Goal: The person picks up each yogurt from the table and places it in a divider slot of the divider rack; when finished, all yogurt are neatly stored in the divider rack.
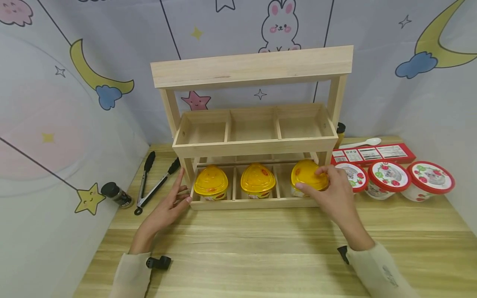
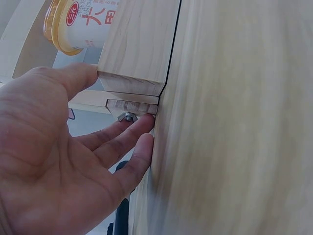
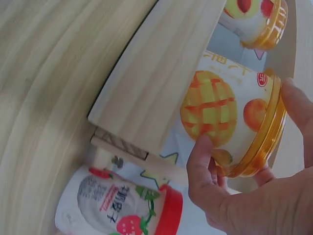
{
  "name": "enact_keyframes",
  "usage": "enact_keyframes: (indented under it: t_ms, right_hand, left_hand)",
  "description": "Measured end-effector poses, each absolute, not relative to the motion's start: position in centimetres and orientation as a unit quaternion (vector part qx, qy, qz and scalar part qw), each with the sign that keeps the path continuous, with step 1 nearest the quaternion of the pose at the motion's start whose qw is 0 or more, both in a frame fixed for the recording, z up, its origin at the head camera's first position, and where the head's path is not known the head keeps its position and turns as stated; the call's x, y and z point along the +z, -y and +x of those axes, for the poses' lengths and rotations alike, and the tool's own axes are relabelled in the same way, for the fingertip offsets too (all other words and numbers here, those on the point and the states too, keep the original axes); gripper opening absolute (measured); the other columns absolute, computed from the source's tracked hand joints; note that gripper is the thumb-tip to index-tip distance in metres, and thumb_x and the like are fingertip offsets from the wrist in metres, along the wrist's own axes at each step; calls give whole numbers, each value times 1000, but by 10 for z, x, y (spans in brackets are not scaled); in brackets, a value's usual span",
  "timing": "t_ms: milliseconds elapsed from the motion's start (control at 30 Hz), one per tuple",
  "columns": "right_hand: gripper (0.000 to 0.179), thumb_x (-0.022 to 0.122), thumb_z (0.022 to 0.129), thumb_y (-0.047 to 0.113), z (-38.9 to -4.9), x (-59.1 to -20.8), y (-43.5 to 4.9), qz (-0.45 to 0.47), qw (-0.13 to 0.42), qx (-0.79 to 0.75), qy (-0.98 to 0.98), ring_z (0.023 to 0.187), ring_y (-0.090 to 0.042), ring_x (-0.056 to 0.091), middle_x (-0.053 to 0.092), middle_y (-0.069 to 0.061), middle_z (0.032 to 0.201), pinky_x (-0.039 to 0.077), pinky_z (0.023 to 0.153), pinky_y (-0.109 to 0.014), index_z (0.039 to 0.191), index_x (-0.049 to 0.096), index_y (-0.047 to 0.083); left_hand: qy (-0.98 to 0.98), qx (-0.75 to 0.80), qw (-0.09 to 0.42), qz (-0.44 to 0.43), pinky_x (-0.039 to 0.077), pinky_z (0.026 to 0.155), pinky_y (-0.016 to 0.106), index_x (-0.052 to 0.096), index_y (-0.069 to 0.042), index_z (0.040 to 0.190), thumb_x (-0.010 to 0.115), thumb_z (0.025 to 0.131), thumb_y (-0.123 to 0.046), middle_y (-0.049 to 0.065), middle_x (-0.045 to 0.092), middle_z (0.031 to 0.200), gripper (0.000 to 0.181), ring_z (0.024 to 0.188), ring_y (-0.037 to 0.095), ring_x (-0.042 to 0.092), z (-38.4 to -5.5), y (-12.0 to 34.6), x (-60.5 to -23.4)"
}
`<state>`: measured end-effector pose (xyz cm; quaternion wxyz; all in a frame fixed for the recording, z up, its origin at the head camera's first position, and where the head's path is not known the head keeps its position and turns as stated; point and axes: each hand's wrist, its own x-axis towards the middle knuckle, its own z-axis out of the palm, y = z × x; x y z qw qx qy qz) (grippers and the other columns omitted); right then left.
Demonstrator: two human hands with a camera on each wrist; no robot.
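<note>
A two-tier wooden rack [image 1: 257, 145] holds three yellow-lidded yogurt cups in its lower compartments: a left cup [image 1: 211, 182], a middle cup [image 1: 258, 181] and a right cup [image 1: 306, 176]. My right hand [image 1: 335, 192] grips the right cup, thumb and fingers around its lid and side. In the right wrist view this yogurt cup [image 3: 225, 115] has a mango picture and leans in its compartment. At the rack's lower left corner, my left hand [image 1: 169, 211] rests with its thumb at the front edge and its extended fingers along the side, beside a wing nut [image 2: 128, 117].
Right of the rack stand three red-lidded tubs [image 1: 389, 178], before a red box [image 1: 372, 153] and a white spoon [image 1: 363, 143]. Black-tipped tongs [image 1: 156, 188] and a black-capped jar [image 1: 117, 194] lie to the left. The upper tier has three bare compartments [image 1: 253, 129].
</note>
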<state>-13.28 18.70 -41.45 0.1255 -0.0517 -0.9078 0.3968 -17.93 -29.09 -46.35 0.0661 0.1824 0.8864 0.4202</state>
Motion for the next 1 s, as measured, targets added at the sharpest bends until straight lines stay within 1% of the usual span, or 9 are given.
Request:
enact_keyframes:
  t_ms: [167,333,400,667,833,967,1000]
  right_hand:
    - [70,90,85,50,-136,-419,-181,-54,108,402,908,115,-37,51,53,-24,133,43,88,-44,128,61,4]
    - [71,89,86,50,-138,-421,-176,-61,99,402,908,117,-40,51,48,-28,137,47,93,-52,132,59,5]
    - [71,89,87,50,-138,-421,-174,-64,97,401,909,117,-40,51,47,-28,137,47,94,-53,132,58,5]
    - [75,88,87,52,-139,-422,-174,-61,107,400,908,119,-39,47,48,-26,134,41,89,-46,135,56,4]
    - [76,86,88,53,-132,-421,-180,-65,128,410,901,114,-36,46,50,-25,129,37,84,-41,137,54,3]
    - [77,84,91,53,-125,-418,-190,-65,135,410,900,118,-39,50,49,-27,133,42,86,-42,139,53,2]
    - [76,83,92,53,-123,-418,-194,-62,137,409,900,120,-41,50,49,-28,135,44,88,-45,139,52,2]
  left_hand:
    - [-890,414,67,178,46,117,70,-11,-38,173,55,113,-20,40,40,162,91,139,56,58,-179,291,-464]
    - [-891,413,67,178,46,117,70,-11,-38,173,55,113,-21,40,40,162,91,139,56,59,-180,290,-465]
    - [-890,414,67,179,46,117,71,-11,-37,173,55,113,-20,40,40,162,91,139,56,59,-180,291,-465]
    - [-888,419,65,180,46,117,70,-11,-38,173,55,113,-20,40,39,162,90,140,56,58,-180,291,-464]
    - [-887,420,67,179,46,117,70,-11,-38,173,55,113,-20,40,39,162,90,140,56,58,-179,291,-464]
    - [-887,420,67,178,46,117,70,-11,-39,172,55,114,-20,40,39,163,90,140,56,58,-179,291,-464]
    - [-888,420,67,178,46,117,70,-11,-39,172,55,114,-20,40,38,163,90,140,56,58,-179,291,-464]
